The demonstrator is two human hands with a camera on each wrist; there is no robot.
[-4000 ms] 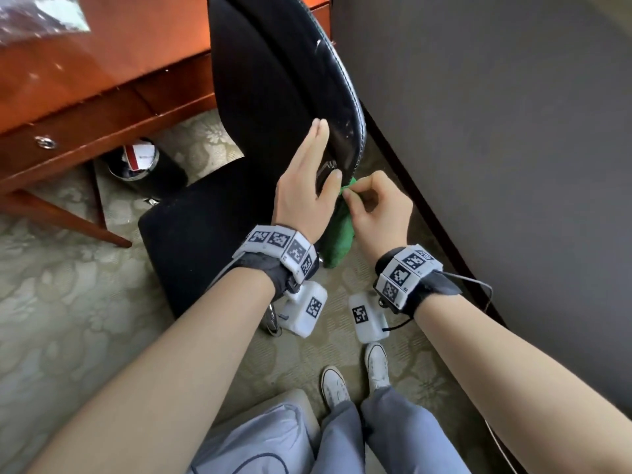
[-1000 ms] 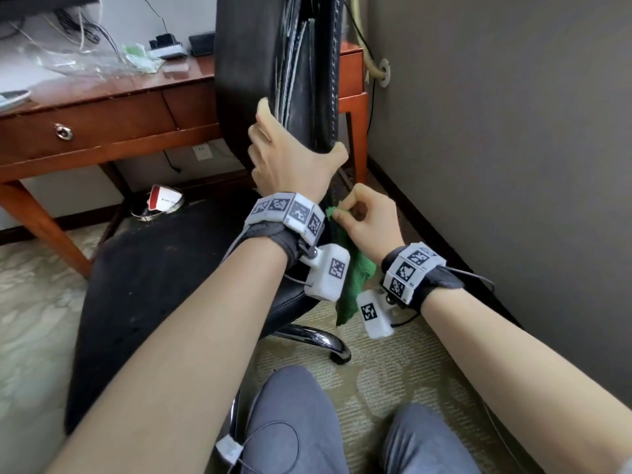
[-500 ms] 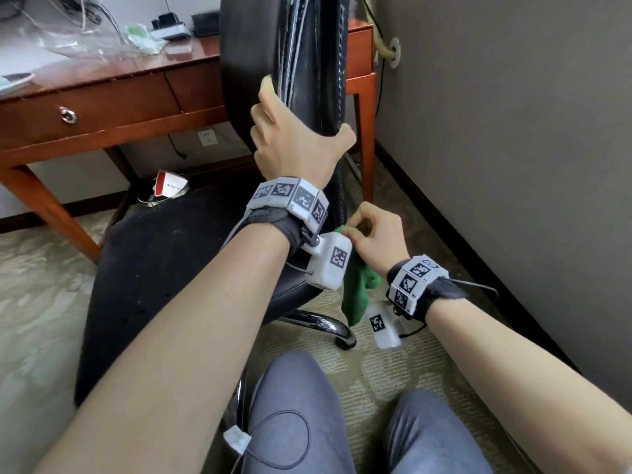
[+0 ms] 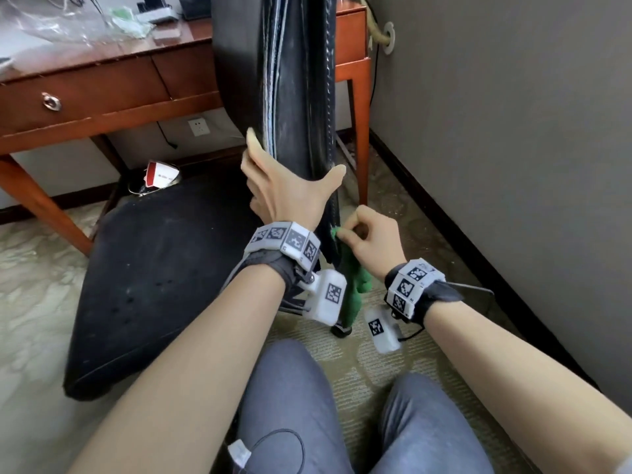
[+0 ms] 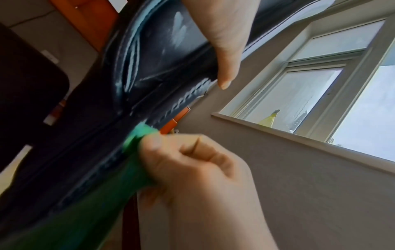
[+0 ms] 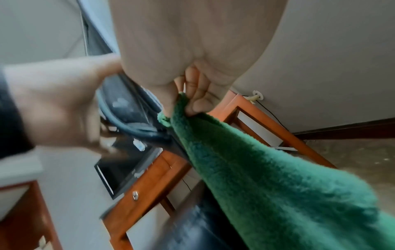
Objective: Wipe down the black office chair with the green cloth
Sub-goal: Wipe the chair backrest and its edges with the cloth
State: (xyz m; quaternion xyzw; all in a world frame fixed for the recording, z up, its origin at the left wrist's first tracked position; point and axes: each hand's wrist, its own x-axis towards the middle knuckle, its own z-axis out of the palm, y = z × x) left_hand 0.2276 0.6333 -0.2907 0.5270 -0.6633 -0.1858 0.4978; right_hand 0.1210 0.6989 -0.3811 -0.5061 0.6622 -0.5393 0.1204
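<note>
You were in a carpeted hotel-style room: a reddish wooden writing desk (image 4: pixel 102 87), grey walls (image 4: pixel 496 131), and a window (image 5: pixel 299 94).

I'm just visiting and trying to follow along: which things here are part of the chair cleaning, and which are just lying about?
Part of the job:
- black office chair, its backrest edge gripped by the left hand
- green cloth, pinched by the right hand against that edge

Just lying about:
- wooden desk
- clear plastic sheet on the desk
- waste bin under the desk
- wall socket
</note>
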